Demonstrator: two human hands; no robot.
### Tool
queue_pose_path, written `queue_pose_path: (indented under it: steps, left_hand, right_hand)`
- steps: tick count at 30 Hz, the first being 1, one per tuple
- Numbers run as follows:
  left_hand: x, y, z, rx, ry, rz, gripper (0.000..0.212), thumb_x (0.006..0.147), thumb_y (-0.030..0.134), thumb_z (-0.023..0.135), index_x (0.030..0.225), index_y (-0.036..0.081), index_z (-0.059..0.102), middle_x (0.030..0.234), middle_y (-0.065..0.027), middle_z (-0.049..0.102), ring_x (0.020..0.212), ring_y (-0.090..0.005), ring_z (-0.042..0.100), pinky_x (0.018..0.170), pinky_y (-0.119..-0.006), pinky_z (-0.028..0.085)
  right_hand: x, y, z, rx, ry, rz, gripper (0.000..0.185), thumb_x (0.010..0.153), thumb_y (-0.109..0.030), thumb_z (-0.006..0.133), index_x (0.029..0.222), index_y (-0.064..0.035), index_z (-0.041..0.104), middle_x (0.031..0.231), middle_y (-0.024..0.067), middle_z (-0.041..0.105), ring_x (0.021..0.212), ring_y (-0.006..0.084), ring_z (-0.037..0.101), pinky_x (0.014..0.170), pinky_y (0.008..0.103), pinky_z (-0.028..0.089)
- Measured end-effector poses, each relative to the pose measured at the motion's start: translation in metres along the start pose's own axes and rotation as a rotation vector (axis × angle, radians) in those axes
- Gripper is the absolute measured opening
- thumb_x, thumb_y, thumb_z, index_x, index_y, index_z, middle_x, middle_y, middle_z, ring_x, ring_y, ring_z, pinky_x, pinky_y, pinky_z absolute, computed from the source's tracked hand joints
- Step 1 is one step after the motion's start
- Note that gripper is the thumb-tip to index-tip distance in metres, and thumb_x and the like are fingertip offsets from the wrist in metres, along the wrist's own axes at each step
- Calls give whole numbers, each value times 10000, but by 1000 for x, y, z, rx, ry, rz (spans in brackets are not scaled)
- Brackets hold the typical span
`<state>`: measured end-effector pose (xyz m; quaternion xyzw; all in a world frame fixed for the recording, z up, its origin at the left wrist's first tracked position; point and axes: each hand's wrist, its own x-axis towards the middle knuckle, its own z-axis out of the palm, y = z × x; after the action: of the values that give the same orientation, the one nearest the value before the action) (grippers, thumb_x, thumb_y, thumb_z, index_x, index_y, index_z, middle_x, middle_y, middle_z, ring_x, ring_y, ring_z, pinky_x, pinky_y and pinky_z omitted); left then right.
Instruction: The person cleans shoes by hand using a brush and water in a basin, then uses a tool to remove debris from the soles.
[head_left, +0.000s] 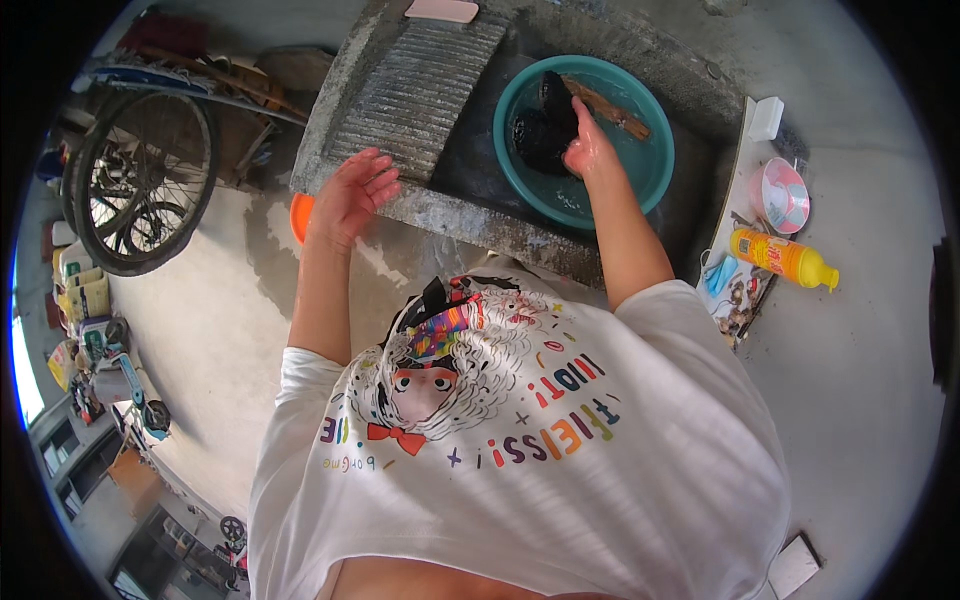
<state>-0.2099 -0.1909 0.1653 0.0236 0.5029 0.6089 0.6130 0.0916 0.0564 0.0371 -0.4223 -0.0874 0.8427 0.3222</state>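
In a green plastic basin (504, 161) of water, my right hand (589, 146) grips a wet black item (547, 135), probably cloth or a shoe. Part of that hand's fingers is hidden by the dark shape. Beside it in the water lies a long brown piece, apparently wood (611, 111). My left hand (352, 193) is empty and wet, its fingers spread over the front edge of the concrete sink (472, 221). Just beyond that hand is the ridged washboard slab (416, 90).
A pink bar-shaped object (442, 10) rests atop the washboard. To the right are a white block (766, 118), a pink-patterned bowl (780, 196), a yellow bottle (784, 257) and a blue mask (721, 276). An orange container (301, 216) sits below the sink; a bicycle wheel (146, 180) stands left.
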Motion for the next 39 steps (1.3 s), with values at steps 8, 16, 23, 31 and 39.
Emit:
queue_pose_path:
  steps: [8, 16, 23, 31, 39]
  left_hand:
    - [-121, -42, -149, -252, 225, 148, 255, 944, 72, 551, 1194, 22, 544, 1044, -115, 663, 937, -270, 666, 890, -430, 558]
    - [-215, -171, -304, -626, 604, 34, 326, 887, -25, 509, 1202, 50, 550, 1028, -90, 662, 935, -266, 651, 906, -445, 548]
    - [-213, -180, -300, -657, 652, 49, 308, 895, -22, 502, 1189, 51, 556, 1024, -85, 651, 906, -265, 649, 903, -450, 547]
    - [-145, -86, -116, -233, 253, 132, 176, 952, 148, 576, 1102, 57, 588, 940, -83, 661, 799, -213, 658, 785, -382, 573]
    - [-107, -7, 150, 330, -112, 450, 488, 988, 408, 538, 1272, 11, 533, 1108, -130, 636, 964, -217, 647, 828, -356, 561]
  right_hand:
    - [-72, -39, 37, 197, -157, -234, 384, 981, -386, 501, 1191, -86, 617, 1153, 104, 660, 1076, 302, 630, 958, 491, 516]
    - [-149, -52, 83, 65, -286, -694, 476, 977, -464, 461, 1253, -99, 592, 1240, 122, 630, 1115, 342, 607, 966, 544, 494]
    - [-131, -117, 79, 109, -1224, -337, 491, 972, -470, 512, 1323, -131, 566, 1370, 125, 562, 1240, 326, 534, 1083, 529, 383]
    - [-172, -71, 111, 51, -640, -690, 481, 977, -430, 499, 1285, -66, 561, 1268, 135, 611, 1140, 329, 592, 986, 500, 484]
    - [-181, -14, 130, -707, -1, -1007, 323, 874, -260, 629, 745, 36, 621, 629, 27, 524, 616, 120, 455, 586, 325, 390]
